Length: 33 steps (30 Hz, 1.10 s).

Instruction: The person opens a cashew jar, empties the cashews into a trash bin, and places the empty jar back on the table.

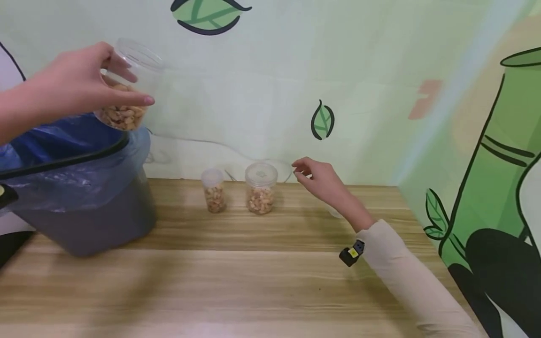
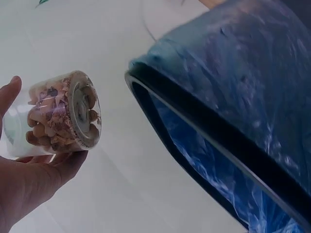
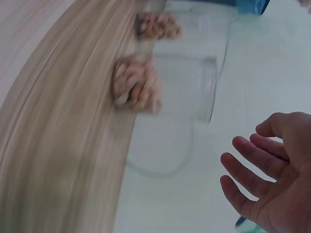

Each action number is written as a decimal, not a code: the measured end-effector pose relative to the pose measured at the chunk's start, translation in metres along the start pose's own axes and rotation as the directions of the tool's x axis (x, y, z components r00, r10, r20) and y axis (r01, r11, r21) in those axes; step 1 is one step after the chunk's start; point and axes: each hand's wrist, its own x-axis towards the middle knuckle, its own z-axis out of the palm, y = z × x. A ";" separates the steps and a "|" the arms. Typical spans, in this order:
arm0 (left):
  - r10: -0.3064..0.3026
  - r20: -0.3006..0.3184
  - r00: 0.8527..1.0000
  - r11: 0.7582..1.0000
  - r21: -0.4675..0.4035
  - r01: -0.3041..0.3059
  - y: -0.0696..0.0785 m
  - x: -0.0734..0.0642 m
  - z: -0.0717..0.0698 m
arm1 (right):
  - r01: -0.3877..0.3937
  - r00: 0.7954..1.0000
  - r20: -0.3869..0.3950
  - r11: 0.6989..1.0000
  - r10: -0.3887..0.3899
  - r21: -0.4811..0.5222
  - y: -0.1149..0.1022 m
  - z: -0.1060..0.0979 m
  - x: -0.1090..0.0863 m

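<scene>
My left hand [image 1: 84, 77] grips a clear jar [image 1: 122, 117] partly filled with pale brown nuts, thumb on one side and fingers on the other. The jar is held in the air by the inner rim of a lined bin [image 1: 63, 162], a little tilted; its base faces the camera in the left wrist view. My right hand [image 1: 319, 180] hovers with loosely bent fingers and holds nothing. Left of it on the table stand a wide clear jar [image 1: 260, 199] and a narrower jar [image 1: 214, 197], both upright with nuts in their lower part.
Blue plastic lining [image 2: 243, 63] is folded over the bin's dark rim at the left. A thin cord [image 1: 198, 140] runs along the wall behind the jars. A small clear round thing [image 1: 335, 212] lies partly hidden behind the right forearm on the wooden table [image 1: 253, 281].
</scene>
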 end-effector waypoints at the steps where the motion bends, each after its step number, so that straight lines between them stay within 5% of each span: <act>1: 0.002 0.000 1.000 1.000 0.008 -0.002 0.000 0.002 0.000 | 0.003 1.000 -0.001 1.000 -0.003 0.008 -0.006 0.001 0.001; 18: 0.010 -0.025 1.000 0.968 0.249 -0.003 -0.023 0.012 -0.020 | 0.132 0.981 0.114 0.974 -0.155 0.183 -0.108 0.020 0.039; 25: -0.057 -0.042 0.997 0.959 0.275 0.066 -0.053 0.018 -0.033 | 0.160 0.965 0.168 0.959 -0.202 0.236 -0.145 0.033 0.058; 33: -0.013 -0.093 0.996 0.965 0.259 0.037 -0.064 0.018 -0.040 | 0.162 0.957 0.167 0.917 -0.235 0.365 -0.174 0.046 0.078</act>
